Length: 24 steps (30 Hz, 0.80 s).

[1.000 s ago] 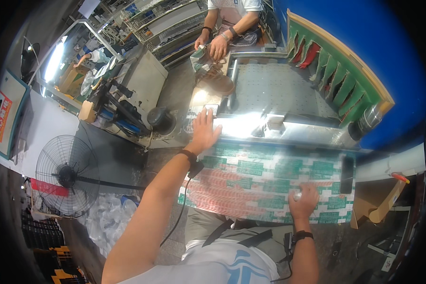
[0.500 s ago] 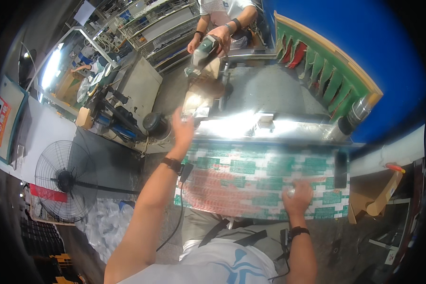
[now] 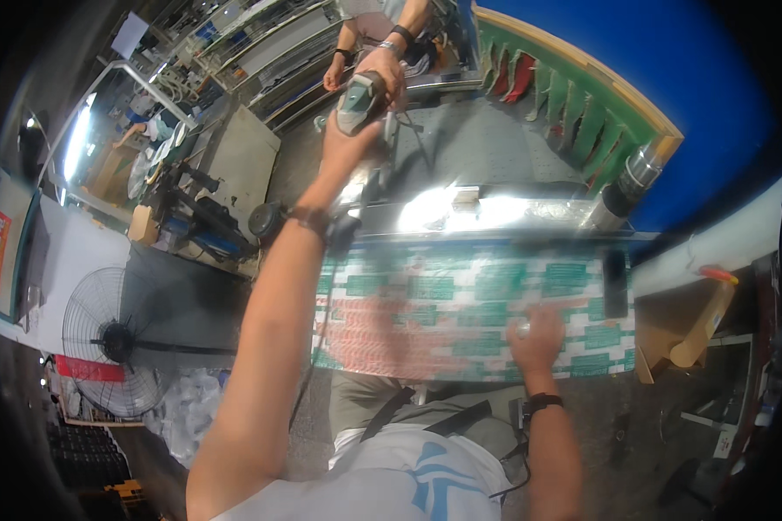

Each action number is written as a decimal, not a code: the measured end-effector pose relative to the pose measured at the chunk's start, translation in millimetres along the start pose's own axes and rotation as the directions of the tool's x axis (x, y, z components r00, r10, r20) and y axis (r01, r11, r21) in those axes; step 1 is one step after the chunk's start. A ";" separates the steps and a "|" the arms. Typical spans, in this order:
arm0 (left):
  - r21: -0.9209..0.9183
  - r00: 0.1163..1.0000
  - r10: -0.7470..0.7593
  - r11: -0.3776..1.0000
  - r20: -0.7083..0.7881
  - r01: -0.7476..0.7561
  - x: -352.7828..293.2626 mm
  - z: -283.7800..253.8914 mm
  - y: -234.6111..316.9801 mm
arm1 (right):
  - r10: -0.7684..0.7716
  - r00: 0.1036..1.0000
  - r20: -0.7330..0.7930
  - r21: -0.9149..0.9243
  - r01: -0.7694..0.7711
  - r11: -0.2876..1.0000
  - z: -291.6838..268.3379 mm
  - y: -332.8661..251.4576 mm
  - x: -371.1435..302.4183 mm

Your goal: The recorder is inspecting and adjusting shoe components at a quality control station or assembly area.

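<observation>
Between the parted thumb and fingers of the left hand [image 3: 346, 151], their grip unclear, sat the near end of a grey-green shoe [image 3: 357, 102], lengthwise toward a co-worker's hand [image 3: 386, 68] beyond, while the farther right hand [image 3: 539, 339] curled at a small shiny object [image 3: 523, 329], its hold indistinct.

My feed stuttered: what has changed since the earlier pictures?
The left hand moved forward to the near end of the grey-green item that a co-worker's hand holds out; a firm grip is unclear. The right hand stayed over the patterned sheet, curled around a small shiny item.
</observation>
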State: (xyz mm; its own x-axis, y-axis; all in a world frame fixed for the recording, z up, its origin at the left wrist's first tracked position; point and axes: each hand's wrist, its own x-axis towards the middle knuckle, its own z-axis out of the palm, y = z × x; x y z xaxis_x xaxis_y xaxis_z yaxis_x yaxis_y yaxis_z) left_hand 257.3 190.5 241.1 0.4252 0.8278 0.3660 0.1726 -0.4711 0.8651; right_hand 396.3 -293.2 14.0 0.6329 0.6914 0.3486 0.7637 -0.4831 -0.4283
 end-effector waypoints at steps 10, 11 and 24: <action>-0.403 0.973 -0.223 0.886 0.064 0.229 -11.2 -11.9 -6.5 | -0.018 0.999 -0.040 0.030 0.019 0.999 3.3 4.8 -1.2; -0.491 0.965 -0.235 0.832 0.112 0.260 -26.1 -16.7 -0.5 | -0.030 0.999 -0.044 0.023 0.031 0.999 3.9 5.2 -0.7; -0.316 0.770 -0.336 0.768 0.542 0.557 -277.2 -95.3 17.4 | -0.002 0.994 0.105 -0.099 0.012 0.995 -7.6 -12.2 4.1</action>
State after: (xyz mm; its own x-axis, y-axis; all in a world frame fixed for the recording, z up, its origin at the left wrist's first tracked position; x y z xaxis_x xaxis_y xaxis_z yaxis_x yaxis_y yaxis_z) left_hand 57.7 -18.1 187.4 0.7515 0.6304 -0.1947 0.0887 0.1959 0.9766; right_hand 390.5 -288.5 27.0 0.6143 0.7451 0.2596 0.7804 -0.5251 -0.3396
